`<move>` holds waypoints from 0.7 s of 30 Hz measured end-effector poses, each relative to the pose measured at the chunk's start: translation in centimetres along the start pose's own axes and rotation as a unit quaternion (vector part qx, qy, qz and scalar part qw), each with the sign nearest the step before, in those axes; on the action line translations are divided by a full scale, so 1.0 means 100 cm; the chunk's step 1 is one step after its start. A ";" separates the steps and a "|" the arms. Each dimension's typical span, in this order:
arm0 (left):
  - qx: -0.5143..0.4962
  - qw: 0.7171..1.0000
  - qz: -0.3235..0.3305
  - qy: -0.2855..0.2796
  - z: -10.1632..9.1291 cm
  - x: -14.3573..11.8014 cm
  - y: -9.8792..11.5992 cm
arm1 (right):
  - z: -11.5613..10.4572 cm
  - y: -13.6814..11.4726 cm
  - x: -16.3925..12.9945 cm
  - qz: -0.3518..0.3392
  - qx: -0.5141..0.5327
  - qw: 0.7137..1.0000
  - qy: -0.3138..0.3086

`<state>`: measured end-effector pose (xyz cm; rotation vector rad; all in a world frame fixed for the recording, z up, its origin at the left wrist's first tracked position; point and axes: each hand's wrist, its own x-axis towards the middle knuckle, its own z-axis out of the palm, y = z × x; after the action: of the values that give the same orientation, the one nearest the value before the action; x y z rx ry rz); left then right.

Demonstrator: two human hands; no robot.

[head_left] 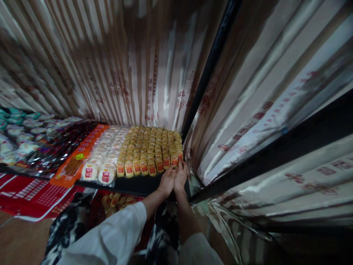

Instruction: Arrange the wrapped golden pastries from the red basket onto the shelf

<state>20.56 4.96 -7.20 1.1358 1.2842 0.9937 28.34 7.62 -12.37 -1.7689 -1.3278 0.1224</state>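
Note:
Rows of small yellow packaged cakes (149, 151) with red labels stand on a black shelf (135, 186). My left hand (167, 181) and my right hand (180, 176) are side by side at the right end of these rows. Both have their fingers stretched forward against the lower front of the end packs. The right fingers reach the last pack (180, 152), by the corner post. No pack is seen lifted off the shelf, and the palms are turned partly out of sight.
Left of the cakes lie round white packaged cakes (106, 175), an orange packet (70, 165), dark shiny packets (70, 138) and pale packets (16, 130). Printed plastic sheeting (154, 73) hangs behind. A black post (209, 70) rises at the corner. More packs (114, 201) sit below.

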 end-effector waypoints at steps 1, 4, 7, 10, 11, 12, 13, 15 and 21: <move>0.002 1.000 0.000 0.000 0.000 0.000 -0.001 | 0.000 -0.001 0.000 0.005 0.000 1.000 0.006; -0.003 1.000 -0.001 -0.002 -0.001 0.001 -0.002 | -0.001 -0.002 0.001 0.012 0.006 1.000 0.013; -0.003 1.000 0.002 0.002 0.000 0.000 0.000 | -0.003 -0.002 0.002 0.008 0.023 1.000 0.017; 0.020 1.000 0.019 0.013 -0.001 -0.007 0.006 | -0.011 -0.008 0.002 0.001 0.047 0.999 0.016; 0.033 0.999 0.029 0.018 -0.003 -0.012 0.008 | -0.015 -0.012 -0.001 -0.003 0.053 0.999 0.012; 0.047 0.998 0.040 0.023 -0.007 -0.019 0.009 | -0.019 -0.017 -0.005 -0.004 0.058 0.998 0.012; 0.060 0.997 0.050 0.027 -0.011 -0.028 0.011 | -0.024 -0.023 -0.011 -0.003 0.063 0.998 0.015; 0.068 0.995 0.066 0.015 -0.024 -0.052 0.010 | -0.034 -0.035 -0.031 0.010 0.087 0.996 0.028; 0.030 0.998 0.039 -0.036 -0.091 -0.130 -0.030 | -0.048 -0.068 -0.137 0.041 0.218 0.967 -0.126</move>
<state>10.51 -7.73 -7.17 1.2650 1.2272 0.9690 20.33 -6.12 -10.42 -1.4625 -1.2830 0.6559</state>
